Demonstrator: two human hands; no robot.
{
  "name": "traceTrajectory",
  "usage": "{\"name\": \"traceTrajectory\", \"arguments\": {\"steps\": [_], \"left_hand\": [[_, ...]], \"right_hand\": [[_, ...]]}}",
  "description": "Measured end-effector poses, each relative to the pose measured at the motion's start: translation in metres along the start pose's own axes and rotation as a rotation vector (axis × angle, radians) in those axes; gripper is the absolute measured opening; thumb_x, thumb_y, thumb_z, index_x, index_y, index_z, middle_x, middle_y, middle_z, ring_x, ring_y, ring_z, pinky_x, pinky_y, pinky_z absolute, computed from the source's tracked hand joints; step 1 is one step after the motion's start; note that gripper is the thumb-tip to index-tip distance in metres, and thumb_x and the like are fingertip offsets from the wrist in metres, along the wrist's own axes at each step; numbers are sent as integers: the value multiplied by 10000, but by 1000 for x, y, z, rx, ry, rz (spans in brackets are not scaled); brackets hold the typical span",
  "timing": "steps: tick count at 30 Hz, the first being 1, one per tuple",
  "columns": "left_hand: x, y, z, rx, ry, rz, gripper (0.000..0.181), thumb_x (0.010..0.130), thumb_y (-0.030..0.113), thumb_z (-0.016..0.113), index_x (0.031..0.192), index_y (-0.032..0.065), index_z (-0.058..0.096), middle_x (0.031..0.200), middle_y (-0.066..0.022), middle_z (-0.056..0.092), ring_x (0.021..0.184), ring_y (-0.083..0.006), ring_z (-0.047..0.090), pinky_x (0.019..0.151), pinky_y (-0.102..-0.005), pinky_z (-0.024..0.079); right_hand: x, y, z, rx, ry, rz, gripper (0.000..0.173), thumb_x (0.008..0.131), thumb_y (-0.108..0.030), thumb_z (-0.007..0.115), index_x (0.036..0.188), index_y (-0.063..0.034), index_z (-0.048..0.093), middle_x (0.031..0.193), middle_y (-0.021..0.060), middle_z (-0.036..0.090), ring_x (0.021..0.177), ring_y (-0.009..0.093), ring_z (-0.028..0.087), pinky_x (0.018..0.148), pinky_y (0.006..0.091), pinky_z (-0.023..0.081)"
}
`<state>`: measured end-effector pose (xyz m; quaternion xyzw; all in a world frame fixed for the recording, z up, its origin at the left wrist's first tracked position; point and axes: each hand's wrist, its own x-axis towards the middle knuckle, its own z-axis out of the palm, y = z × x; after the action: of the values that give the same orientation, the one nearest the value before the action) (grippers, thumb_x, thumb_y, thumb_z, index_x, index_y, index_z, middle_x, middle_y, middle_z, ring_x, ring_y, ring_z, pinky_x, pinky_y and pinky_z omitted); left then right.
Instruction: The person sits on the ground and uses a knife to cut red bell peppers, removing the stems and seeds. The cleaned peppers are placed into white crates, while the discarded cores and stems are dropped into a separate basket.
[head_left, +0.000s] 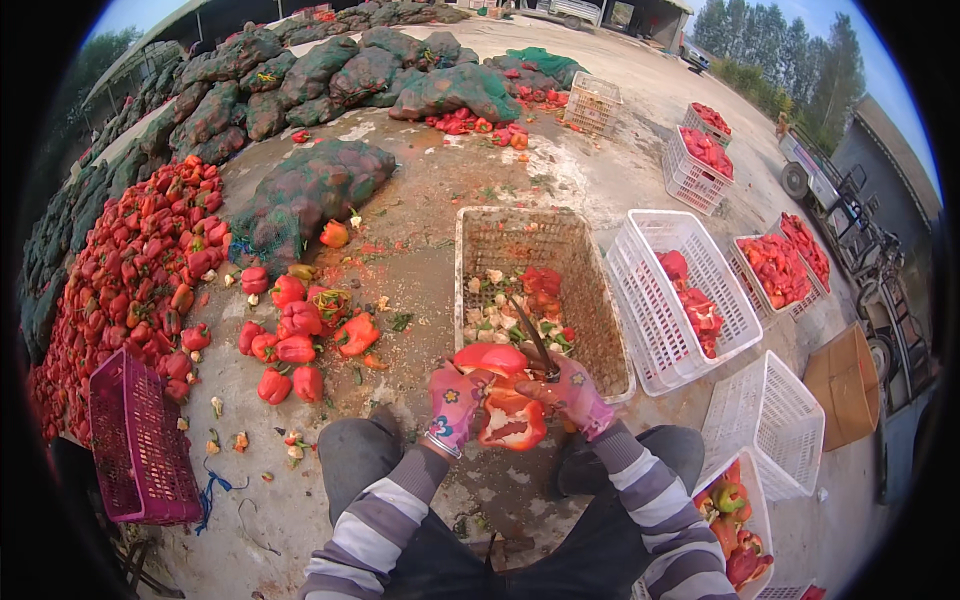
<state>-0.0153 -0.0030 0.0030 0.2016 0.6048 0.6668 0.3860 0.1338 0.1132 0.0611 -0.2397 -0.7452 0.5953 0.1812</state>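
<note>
Both my hands wear pink flowered gloves and meet over my lap at a red bell pepper (512, 420) that is cut open, its pale inside showing. My left hand (456, 397) grips the pepper from the left. In my right hand (570, 394) is a knife with a dark curved blade (534, 330) that points up and away from me; its fingers also touch the pepper. Just beyond stands a dirty cream plastic crate (592, 300), holding cut-out pepper cores (495, 311) and several red pepper pieces (541, 285).
Whole red peppers (300, 319) lie loose on the concrete at left, near a large pepper heap (127, 277) and a magenta crate (142, 442). Green mesh sacks (315, 195) stand behind. At right are a white crate (637, 322) with cut peppers, another white crate (780, 427) and a cardboard box (844, 382).
</note>
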Motion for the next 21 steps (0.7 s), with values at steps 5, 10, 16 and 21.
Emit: {"name": "traceTrajectory", "arguments": {"steps": [5,10,16,21], "left_hand": [[9,-15,-1,253,-102,24,252,790,55,666,1023,-35,629,924,-60,670,829,-125,623,715,-264,500],[4,4,-7,240,-434,164,299,821,96,673,1088,-23,610,1050,-74,654,929,-123,605,804,-262,480],[-3,45,3,344,-383,20,382,807,175,708,1111,-24,590,1015,-94,664,897,-127,605,786,-272,477],[-2,47,8,698,-214,-33,427,767,234,754,1076,-20,605,895,-78,670,830,-108,605,714,-268,476]], "right_hand": [[4,5,3,-452,87,53,604,698,-318,793,1205,-58,595,1059,139,673,972,223,655,838,319,499],[-2,7,0,-364,222,-50,518,689,-259,789,1136,-51,630,974,128,694,888,219,678,792,312,518],[-10,9,-1,-362,330,-86,490,684,-202,774,1123,-37,629,925,136,693,838,204,681,753,297,521],[-11,-2,-3,-443,334,-50,466,657,-191,777,1070,-15,648,845,155,686,781,235,678,719,303,515]]}}
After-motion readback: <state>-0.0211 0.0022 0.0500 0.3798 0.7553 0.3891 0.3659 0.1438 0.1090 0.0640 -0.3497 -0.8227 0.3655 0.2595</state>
